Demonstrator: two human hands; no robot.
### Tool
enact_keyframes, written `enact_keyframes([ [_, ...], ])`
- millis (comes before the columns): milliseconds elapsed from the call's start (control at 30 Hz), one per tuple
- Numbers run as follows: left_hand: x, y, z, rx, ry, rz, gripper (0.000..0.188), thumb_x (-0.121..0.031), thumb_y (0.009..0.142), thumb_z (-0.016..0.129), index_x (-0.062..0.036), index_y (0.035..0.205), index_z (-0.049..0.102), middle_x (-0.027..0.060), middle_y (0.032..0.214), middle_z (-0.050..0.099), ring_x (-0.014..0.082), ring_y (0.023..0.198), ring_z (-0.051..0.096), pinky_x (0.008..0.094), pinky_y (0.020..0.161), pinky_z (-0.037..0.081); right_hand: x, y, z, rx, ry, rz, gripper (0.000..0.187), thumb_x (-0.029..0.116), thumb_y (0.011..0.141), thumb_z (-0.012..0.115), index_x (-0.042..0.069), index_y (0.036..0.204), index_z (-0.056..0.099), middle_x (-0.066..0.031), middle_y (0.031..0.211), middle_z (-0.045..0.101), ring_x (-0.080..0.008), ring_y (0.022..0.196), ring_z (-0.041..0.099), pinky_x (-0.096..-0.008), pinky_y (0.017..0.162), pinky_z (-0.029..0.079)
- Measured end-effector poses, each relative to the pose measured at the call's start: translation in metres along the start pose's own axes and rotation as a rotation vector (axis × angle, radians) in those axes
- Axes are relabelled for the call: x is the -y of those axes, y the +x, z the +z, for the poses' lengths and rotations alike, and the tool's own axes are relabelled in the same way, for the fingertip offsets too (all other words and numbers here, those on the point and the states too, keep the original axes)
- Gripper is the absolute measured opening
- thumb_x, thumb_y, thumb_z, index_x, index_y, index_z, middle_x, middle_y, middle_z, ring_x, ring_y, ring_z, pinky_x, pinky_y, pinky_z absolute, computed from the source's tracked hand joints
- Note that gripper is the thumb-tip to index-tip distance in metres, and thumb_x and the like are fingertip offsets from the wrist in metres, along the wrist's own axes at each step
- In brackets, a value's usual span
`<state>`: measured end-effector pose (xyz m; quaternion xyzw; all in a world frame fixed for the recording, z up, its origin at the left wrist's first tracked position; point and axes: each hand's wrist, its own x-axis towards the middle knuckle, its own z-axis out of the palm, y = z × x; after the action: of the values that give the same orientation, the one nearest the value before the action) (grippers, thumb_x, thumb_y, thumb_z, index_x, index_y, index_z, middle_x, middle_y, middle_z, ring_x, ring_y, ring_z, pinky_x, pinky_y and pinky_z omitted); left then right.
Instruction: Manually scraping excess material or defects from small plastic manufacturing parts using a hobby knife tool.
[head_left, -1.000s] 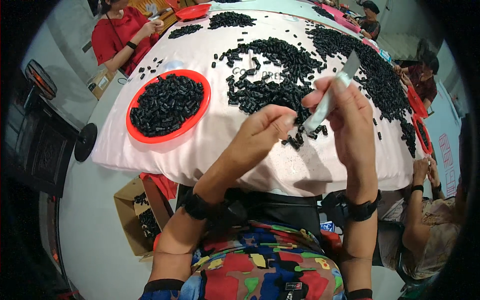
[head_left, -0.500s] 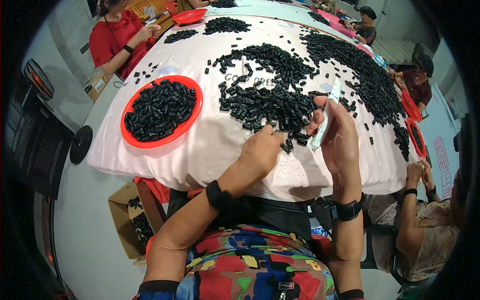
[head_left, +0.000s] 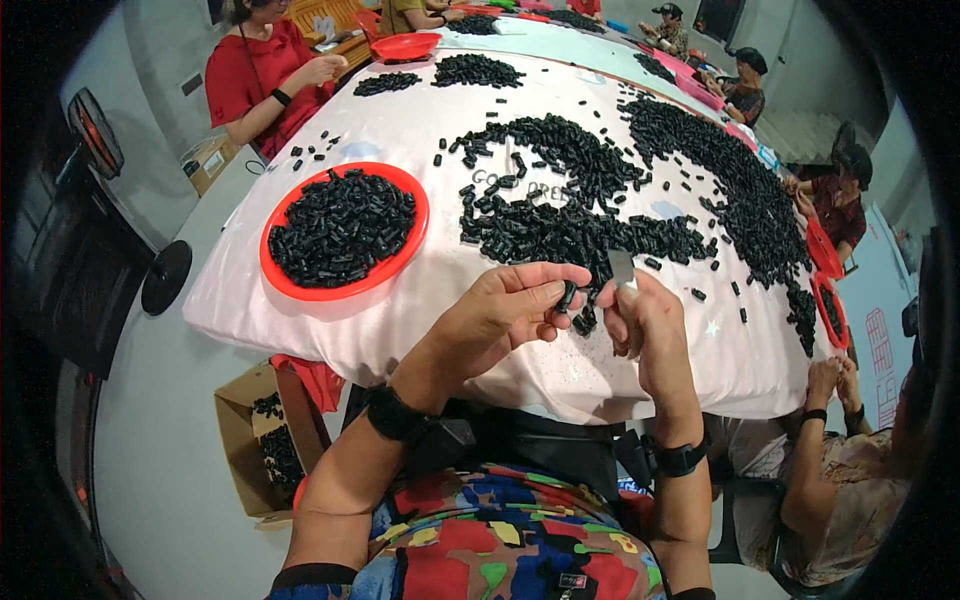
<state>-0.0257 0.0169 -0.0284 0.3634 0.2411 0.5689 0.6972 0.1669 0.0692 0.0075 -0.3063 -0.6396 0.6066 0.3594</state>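
Observation:
My left hand (head_left: 490, 315) is closed, pinching a small black tubular piece (head_left: 567, 296) between thumb and fingers. Beside it, my right hand (head_left: 655, 325) grips a small knife whose flat grey blade (head_left: 622, 265) points up and away from me. The fist covers most of its white-wrapped handle. Blade and piece are a little apart. Just beyond both hands lies a loose heap of similar black pieces (head_left: 545, 235) on the pale pink cloth (head_left: 400, 345). To the left, a red basin (head_left: 420, 215) is filled with the same pieces.
Larger black heaps (head_left: 720, 160) spread along the right side. A cardboard box (head_left: 240, 440) with black pieces stands on the floor at left, near a fan (head_left: 95, 130). A person in red (head_left: 260, 75) sits at the far left; others work along the right edge.
My left hand has lifted from the heap with a black piece. My right hand has turned and lowered the knife toward it, so the blade now shows. The view has shifted slightly.

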Motion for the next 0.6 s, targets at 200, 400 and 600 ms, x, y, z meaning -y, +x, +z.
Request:
enact_keyframes([
  [200,-0.008,-0.005,0.009,0.076,-0.054,0.045,0.033,-0.016,0.094,0.055,-0.0002,0.123,0.055,0.0033,0.098,0.062,0.0084,0.082,0.055,0.0215,0.076,0.045,0.002,-0.007,0.002,0.082,-0.014,-0.043,0.020,0.017,0.091,0.045,0.003,0.090,0.060,0.0032,0.066,0.050,-0.0034,0.058,0.041,-0.0187,0.051,0.032],
  [400,-0.008,-0.005,0.012,0.102,-0.042,0.038,0.031,-0.014,0.095,0.052,-0.0001,0.123,0.054,0.0053,0.101,0.062,0.0102,0.088,0.057,0.0238,0.081,0.046,-0.005,-0.006,0.017,-0.008,-0.199,-0.333,0.010,0.010,0.084,0.065,0.002,0.088,0.061,0.0036,0.073,0.057,-0.0005,0.064,0.045,-0.0161,0.054,0.036],
  [600,0.001,-0.003,0.018,0.045,-0.130,0.056,0.028,-0.012,0.096,0.049,-0.0003,0.121,0.051,0.0099,0.107,0.061,0.0187,0.103,0.059,0.0315,0.092,0.047,-0.002,-0.008,0.023,-0.138,-0.439,-0.422,0.024,0.013,0.074,0.079,0.002,0.085,0.061,0.0014,0.072,0.061,0.0005,0.055,0.045,-0.0157,0.045,0.034],
])
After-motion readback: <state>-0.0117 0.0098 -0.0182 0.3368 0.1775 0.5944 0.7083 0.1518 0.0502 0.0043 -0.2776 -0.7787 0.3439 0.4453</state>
